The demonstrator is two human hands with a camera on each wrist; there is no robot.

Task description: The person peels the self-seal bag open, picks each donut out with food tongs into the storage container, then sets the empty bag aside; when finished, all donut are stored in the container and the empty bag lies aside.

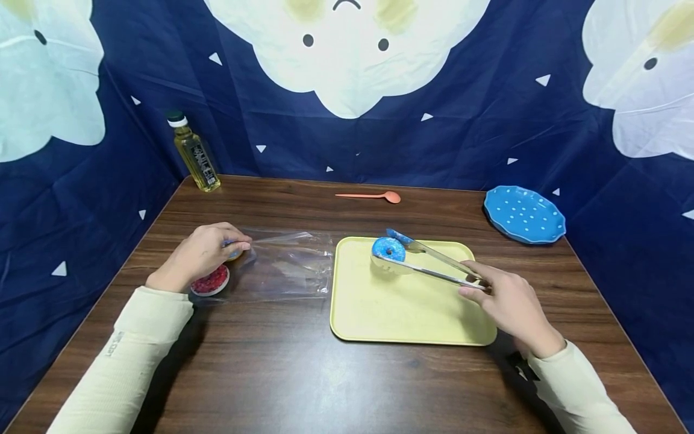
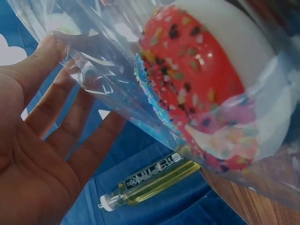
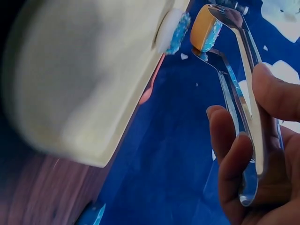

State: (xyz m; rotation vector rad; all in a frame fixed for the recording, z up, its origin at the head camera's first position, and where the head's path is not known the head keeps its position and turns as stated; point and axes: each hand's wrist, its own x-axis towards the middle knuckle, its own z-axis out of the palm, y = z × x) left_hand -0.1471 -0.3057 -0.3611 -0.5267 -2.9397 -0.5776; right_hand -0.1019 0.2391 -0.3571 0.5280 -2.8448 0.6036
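My left hand [image 1: 203, 256] pinches the edge of a clear plastic bag [image 1: 293, 265] between thumb and fingertips. Inside the bag lie a red-iced donut [image 1: 210, 280] with a white base and, partly under the hand, a blue-iced donut [image 1: 234, 255]. In the left wrist view the red donut [image 2: 192, 61] shows colourful sprinkles. My right hand [image 1: 512, 304] grips metal tongs [image 1: 439, 274]. Between their tips, over the yellow tray [image 1: 412, 307], is a blue-iced donut [image 1: 381, 242]; its orange side shows in the right wrist view. There, a white-based blue donut [image 3: 171, 30] lies on the tray.
An oil bottle [image 1: 196, 157] stands at the back left corner of the wooden table [image 1: 260, 361]. An orange spoon [image 1: 391, 197] lies behind the tray. A blue dotted plate [image 1: 525, 214] sits at the back right. Patterned blue cloth [image 1: 303, 144] surrounds the table.
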